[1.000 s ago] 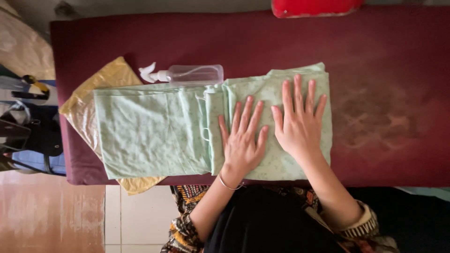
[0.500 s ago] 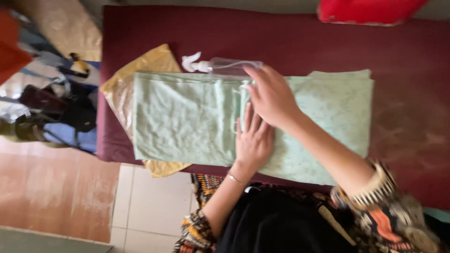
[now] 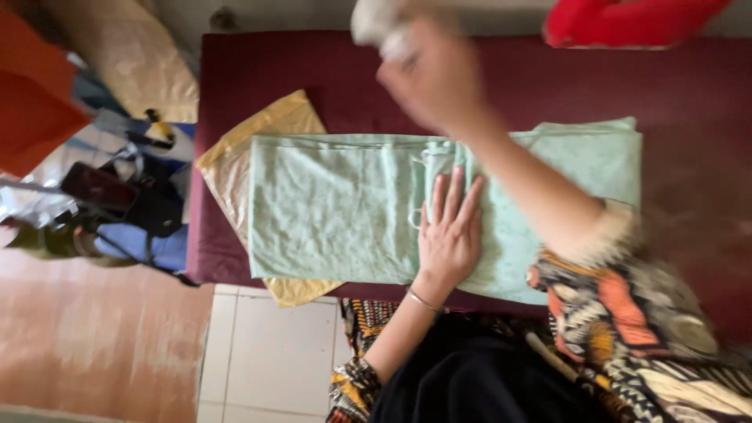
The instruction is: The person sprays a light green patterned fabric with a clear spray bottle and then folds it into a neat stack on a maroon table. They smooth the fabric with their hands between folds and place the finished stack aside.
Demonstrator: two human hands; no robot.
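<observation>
A pale green folded cloth (image 3: 329, 207) lies flat on a dark red padded surface (image 3: 509, 66). My left hand (image 3: 449, 231) rests palm down on the cloth near its middle, fingers spread. My right hand (image 3: 427, 74) is lifted above the far edge of the cloth and is closed around a clear spray bottle with a white head (image 3: 380, 23), which is blurred by motion. A yellow cloth (image 3: 262, 129) pokes out from under the green cloth at its left side.
A red object (image 3: 627, 19) sits at the far right edge of the padded surface. To the left stand an orange thing (image 3: 31, 110), a beige cushion (image 3: 133, 55) and dark bags (image 3: 125, 204) on a tiled floor (image 3: 266, 352).
My right hand left the cloth, reached to the spray bottle lying behind it and has lifted it up. My left hand stayed pressed on the cloth. The view shifted left.
</observation>
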